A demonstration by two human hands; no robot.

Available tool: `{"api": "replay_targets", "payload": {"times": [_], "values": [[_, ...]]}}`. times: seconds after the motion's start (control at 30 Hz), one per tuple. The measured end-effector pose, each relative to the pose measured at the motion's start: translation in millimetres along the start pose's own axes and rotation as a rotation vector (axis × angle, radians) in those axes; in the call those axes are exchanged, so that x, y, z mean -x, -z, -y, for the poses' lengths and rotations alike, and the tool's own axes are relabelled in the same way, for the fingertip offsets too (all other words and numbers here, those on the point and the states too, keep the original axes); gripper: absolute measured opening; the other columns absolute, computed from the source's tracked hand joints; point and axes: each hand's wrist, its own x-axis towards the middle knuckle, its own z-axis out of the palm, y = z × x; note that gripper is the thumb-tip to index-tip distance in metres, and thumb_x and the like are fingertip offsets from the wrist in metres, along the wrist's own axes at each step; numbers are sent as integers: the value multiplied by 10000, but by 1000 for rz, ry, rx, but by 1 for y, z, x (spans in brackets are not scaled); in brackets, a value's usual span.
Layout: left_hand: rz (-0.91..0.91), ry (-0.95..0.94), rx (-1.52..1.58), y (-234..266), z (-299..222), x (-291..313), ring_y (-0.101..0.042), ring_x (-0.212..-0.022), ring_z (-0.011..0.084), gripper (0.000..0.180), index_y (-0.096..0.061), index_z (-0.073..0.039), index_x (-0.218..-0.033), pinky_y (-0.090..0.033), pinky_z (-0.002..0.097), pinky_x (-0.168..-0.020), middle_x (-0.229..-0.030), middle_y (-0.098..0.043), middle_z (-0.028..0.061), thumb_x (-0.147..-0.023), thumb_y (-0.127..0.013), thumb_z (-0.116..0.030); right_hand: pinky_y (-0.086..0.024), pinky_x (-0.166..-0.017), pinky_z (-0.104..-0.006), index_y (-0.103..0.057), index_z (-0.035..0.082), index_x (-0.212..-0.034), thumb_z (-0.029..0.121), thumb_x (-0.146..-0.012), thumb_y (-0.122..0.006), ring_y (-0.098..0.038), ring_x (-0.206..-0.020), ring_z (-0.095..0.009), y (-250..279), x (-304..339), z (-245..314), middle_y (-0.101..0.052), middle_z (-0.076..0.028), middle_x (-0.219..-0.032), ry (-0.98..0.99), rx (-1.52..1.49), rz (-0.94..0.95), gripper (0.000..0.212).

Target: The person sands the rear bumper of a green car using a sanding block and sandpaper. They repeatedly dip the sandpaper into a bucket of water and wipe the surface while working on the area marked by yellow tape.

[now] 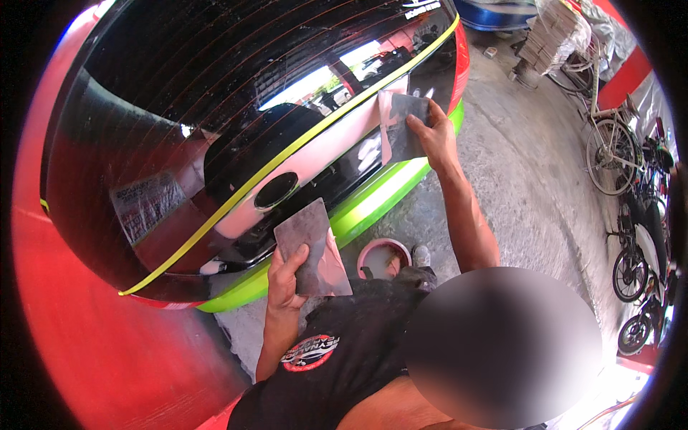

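Meanwhile, I watch my right hand press a grey spreader against the pink filler patch at one o'clock while my left hand grips a mixing board; even, flat strokes would suit best.

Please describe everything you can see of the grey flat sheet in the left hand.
The grey flat rectangular sheet looks thin and stiff, with a dull, smudged surface and rounded corners. A pinkish layer or smear shows along its lower right edge. The left hand grips it at the lower left, thumb on the front face. It is held tilted, in the air, in front of the pale sanded band of the red car's rear, near a round hole there. Whether it touches the car I cannot tell.
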Motion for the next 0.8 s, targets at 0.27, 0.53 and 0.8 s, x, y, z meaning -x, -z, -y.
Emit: {"api": "replay_targets", "payload": {"times": [0.27,0.53,0.8], "values": [[16,15,36,1,-10,8,-650,-991,215,437,-462,-15,-1308,-560,358,-836,-1162,-617,118,-897,-596,-80,-490,-888,-319,-418,-102,-1372,124,-826,-693,-624,-1044,-226,-44,40,12,-629,-204,-1189,-30,-46,108,651],[-3,-19,86,12,-12,20,-634,-1022,215,429,-472,-16,-1293,-522,364,-894,-1165,-617,110,-892,-609,-77,-504,-830,-308,-473,-57,-1334,95,-830,-690,-630,-966,-190,-78,78,29,-663,-161,-1072,-50,-90,186,569],[-3,-28,99,16,-16,26,-639,-998,193,406,-497,-38,-1280,-540,359,-845,-1154,-631,90,-897,-618,-91,-502,-836,-318,-476,-53,-1328,118,-819,-698,-642,-973,-188,-111,109,36,-677,-180,-1075,-7,-13,220,581]]}}
